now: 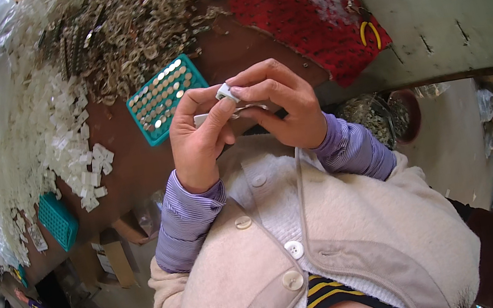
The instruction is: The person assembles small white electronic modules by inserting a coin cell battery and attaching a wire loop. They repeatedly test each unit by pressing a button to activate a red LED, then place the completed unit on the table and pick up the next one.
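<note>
White plastic pieces (25, 133) are spreading in a deep heap over the far left of the table (125, 175), with a teal tray (59, 221) lying near the edge. Tangled metal parts (126, 30) are piling up beside them, and in front of these a second teal tray (194, 76) is holding rows of round, shiny discs (162, 93). Just right of that tray, the left hand (199, 139) is pinching a small white piece (224, 92) between thumb and index finger. The right hand (288, 107) is curling in from the other side, its fingertips meeting the same piece. A flat pale part (201, 119) is showing underneath; which hand is bearing it, I cannot tell. For such close work, the left pinch should probably be staying steady while the right fingertips are pressing lightly and squarely. Farther right, yellow-handled pliers (371, 35) are resting on red cloth (302, 22).
</note>
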Demonstrator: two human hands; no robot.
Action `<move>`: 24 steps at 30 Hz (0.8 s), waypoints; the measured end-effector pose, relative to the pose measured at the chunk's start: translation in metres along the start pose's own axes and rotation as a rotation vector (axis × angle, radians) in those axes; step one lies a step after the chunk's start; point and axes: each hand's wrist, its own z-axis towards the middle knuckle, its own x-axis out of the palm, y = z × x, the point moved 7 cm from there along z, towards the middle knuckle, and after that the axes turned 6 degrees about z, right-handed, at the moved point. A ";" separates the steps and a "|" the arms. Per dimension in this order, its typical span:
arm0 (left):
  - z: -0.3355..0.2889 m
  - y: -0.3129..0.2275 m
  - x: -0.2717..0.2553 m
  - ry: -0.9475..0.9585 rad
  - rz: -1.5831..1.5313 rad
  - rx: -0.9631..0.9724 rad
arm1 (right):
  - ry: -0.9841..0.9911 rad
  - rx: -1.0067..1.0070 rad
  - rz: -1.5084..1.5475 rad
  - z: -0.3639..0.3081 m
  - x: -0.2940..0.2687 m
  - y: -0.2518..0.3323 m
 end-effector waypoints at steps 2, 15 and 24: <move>0.010 0.003 0.023 0.084 0.015 -0.004 | -0.043 -0.027 -0.092 -0.003 -0.015 -0.001; 0.081 0.036 0.085 0.333 -0.292 -0.319 | -0.011 0.028 -0.444 0.014 -0.069 -0.029; 0.089 0.025 0.079 0.242 -0.267 -0.201 | 0.133 0.077 -0.893 0.062 -0.120 -0.178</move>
